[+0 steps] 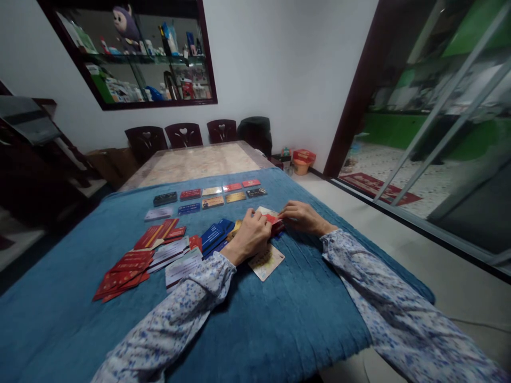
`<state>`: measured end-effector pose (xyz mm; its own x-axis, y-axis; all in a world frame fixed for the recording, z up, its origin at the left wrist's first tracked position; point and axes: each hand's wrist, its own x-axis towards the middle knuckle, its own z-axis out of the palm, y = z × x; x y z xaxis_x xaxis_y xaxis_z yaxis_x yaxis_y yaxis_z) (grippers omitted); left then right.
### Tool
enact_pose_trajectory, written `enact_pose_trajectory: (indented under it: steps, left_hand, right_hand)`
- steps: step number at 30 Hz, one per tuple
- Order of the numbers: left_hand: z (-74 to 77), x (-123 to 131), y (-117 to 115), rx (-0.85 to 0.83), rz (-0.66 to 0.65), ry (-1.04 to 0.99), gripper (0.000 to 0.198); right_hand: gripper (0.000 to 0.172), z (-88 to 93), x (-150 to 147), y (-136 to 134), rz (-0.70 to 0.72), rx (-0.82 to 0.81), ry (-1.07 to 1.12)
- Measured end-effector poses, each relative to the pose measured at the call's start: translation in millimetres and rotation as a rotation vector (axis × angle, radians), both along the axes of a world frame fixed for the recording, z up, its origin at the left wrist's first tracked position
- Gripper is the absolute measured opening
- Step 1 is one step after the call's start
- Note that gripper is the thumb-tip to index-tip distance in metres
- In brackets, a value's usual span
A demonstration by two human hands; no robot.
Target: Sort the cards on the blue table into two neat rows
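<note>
My left hand [250, 234] is curled over a pile of cards, its fingertips at the left edge of a cream-and-red card [270, 217]. From the other side my right hand [302, 217] pinches that card's right edge. More red cards show beneath it, partly covered by my fingers. Just below my left hand lies a loose cream card [266, 263] with a yellowish pattern. To the left, blue cards [215, 234], white cards [181, 266] and red cards [125, 274] are fanned out in overlapping heaps. Part of a gold card shows behind my left hand.
Two rows of neat card stacks, among them a black stack [165, 198] and an orange one [213, 202], stand farther back on the blue cloth [303, 314]. Beyond is the bare tabletop [199, 159], with dark chairs [183, 135] behind it.
</note>
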<state>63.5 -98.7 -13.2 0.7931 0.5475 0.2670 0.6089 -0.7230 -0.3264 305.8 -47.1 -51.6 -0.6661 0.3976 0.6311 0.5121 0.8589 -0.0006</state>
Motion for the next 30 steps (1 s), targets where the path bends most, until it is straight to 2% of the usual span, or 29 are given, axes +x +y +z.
enact_pose_trajectory:
  steps: [4,8,13,16,23,30]
  left_hand:
    - [-0.7,-2,3,0.023,0.000,-0.063,0.025]
    - [-2.0,-3,9,-0.029,0.048,-0.159,0.022]
    - [-3.5,-5,14,-0.152,0.127,-0.247,0.036]
    - [-4.0,-7,16,-0.216,0.162,-0.291,0.038]
    - [-7.3,-10,20,-0.263,0.216,-0.315,0.029]
    - [-7.4,-8,16,-0.256,0.235,-0.278,0.035]
  right_hand:
    - [0.024,0.1,-1,-3,-0.056,-0.014,0.031]
    - [0.022,-0.7,0,-4,-0.098,-0.055,0.090]
    - [0.020,-2.4,-2,-5,-0.133,-0.108,0.122]
    - [0.024,-4.8,-4,-4,-0.158,-0.127,0.130]
    - [0.024,-8.0,-6,-5,-0.183,-0.152,0.111]
    - [0.028,-12.1,-8,-4,-0.202,-0.154,0.100]
